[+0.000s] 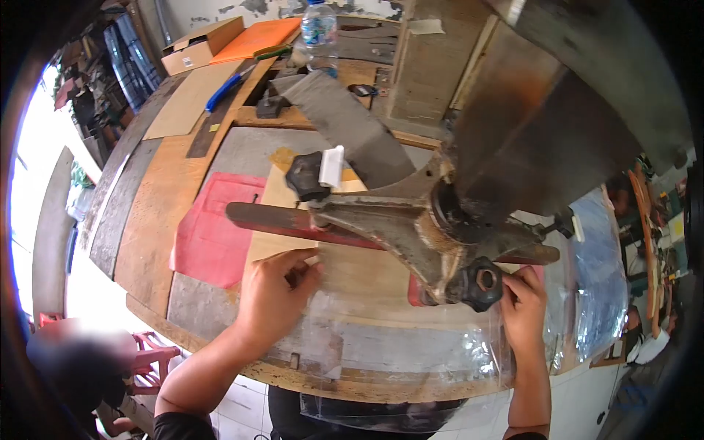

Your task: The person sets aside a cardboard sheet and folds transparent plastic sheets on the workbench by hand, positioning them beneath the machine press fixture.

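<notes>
A clear plastic sheet [418, 359] lies across the front of the work table and catches the light. At its left side my left hand [282, 293] is closed, thumb and fingers pinching the sheet's edge over a tan board [352, 286]. My right hand [524, 308] pinches the sheet's right side, close to a black knob [480, 284] on the press. Above the sheet stands the metal press head [433, 220], with a long horizontal bar [271, 220] across the board. Part of the sheet under the press is hidden.
A red sheet [216, 227] lies left of the board. Stacked clear plastic [598, 286] is at the right. Behind are a blue cutter [226, 88], a water bottle [319, 33], a cardboard box [202, 48] and an orange folder [257, 40]. A person [73, 367] is at lower left.
</notes>
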A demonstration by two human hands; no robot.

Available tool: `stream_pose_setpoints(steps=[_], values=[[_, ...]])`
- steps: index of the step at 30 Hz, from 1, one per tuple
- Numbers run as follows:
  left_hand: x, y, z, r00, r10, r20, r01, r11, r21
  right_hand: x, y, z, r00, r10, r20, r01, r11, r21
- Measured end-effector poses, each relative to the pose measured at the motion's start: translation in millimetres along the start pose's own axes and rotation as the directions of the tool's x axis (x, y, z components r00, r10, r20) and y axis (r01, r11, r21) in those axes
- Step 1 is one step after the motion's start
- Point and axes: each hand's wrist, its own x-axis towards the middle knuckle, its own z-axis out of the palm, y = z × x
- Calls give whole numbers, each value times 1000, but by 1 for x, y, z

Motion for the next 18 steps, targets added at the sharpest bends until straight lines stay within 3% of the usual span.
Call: stream_pose_setpoints(steps=[2, 6, 10, 18], values=[[0, 1, 0, 999, -38, 2, 38, 999, 6, -1, 4, 3, 995, -85, -44, 85, 996, 1], [0, -1, 4, 999, 8, -49, -8, 1000, 6, 1, -3, -3, 998, 40, 39, -40, 999, 9], [0, 0, 5, 999, -10, -41, 9, 1000, -29, 1, 2, -1, 998, -60, -11, 60, 998, 21], [0, 2, 5, 999, 7, -49, -8, 1000, -30, -1, 4, -2, 999, -43, 26, 44, 999, -32]])
